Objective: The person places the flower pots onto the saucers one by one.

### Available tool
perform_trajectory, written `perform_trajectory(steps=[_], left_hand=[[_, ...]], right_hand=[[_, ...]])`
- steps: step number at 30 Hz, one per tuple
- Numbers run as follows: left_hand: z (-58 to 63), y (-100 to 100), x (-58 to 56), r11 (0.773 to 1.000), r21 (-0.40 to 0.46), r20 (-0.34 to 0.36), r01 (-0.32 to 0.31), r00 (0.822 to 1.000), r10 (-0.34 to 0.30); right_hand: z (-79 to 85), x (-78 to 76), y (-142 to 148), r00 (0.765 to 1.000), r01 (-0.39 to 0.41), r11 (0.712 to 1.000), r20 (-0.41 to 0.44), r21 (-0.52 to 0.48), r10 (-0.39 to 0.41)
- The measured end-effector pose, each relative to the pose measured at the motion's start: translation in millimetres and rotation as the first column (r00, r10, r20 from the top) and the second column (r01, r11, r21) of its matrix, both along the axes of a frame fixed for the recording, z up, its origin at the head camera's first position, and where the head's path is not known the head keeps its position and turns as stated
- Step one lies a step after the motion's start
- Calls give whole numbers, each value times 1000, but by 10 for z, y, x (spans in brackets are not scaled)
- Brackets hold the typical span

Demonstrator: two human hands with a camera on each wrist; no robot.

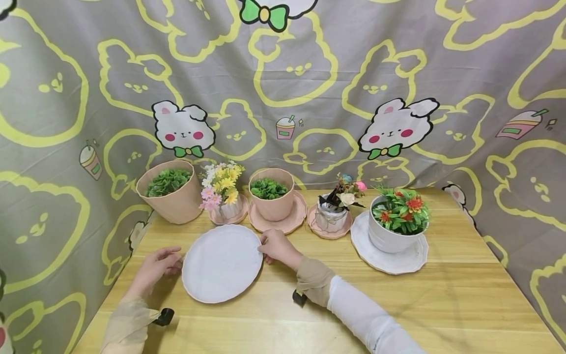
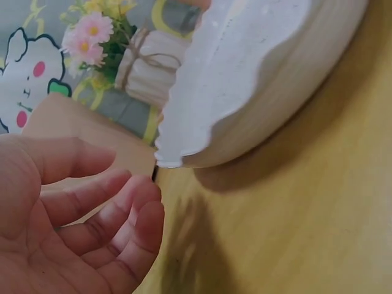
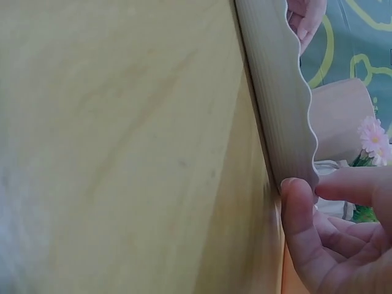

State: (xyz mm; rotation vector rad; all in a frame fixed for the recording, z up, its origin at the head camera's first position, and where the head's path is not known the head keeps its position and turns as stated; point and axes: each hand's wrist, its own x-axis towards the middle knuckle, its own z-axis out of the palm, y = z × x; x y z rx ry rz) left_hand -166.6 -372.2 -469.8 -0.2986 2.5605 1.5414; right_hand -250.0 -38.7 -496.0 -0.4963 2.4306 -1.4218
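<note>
A round white saucer (image 1: 223, 265) with a wavy rim is at the left middle of the wooden table. My right hand (image 1: 279, 247) pinches its right edge; the right wrist view shows thumb and finger on the rim of the saucer (image 3: 285, 104). Just off the saucer's left side is my left hand (image 1: 155, 268), its fingers loosely bent. A gap separates those fingers (image 2: 144, 226) from the saucer (image 2: 245, 67) in the left wrist view. Behind the saucer stands a small white pot (image 1: 229, 210) of yellow, pink and white flowers on a pink saucer.
Along the back stand a large pink pot (image 1: 177, 204) with green leaves, a smaller pink pot (image 1: 275, 207) on a saucer, and a small white pot (image 1: 330, 220) with roses. A white pot (image 1: 391, 240) of red flowers sits on a white saucer (image 1: 376, 263). Patterned cloth (image 1: 239, 118) hangs behind.
</note>
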Motion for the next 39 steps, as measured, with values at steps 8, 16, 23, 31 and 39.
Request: perform_trajectory(steps=[8, 16, 23, 31, 39], left_hand=[[162, -31, -133, 989, 51, -49, -138, 989, 141], [395, 3, -340, 888, 249, -127, -386, 896, 425], [556, -44, -581, 731, 447, -91, -515, 787, 610], [737, -103, -840, 649, 511, -47, -564, 735, 676], [807, -138, -1095, 601, 573, -33, -557, 717, 696]], right_hand=[[37, -9, 71, 1000, -2, 1000, 24, 6, 2], [29, 3, 63, 998, 10, 1000, 57, 0, -10], [11, -4, 61, 999, 5, 1000, 50, -14, -5], [-11, -19, 71, 999, 7, 1000, 38, -11, -7], [-2, -2, 79, 999, -4, 1000, 38, -25, 5]])
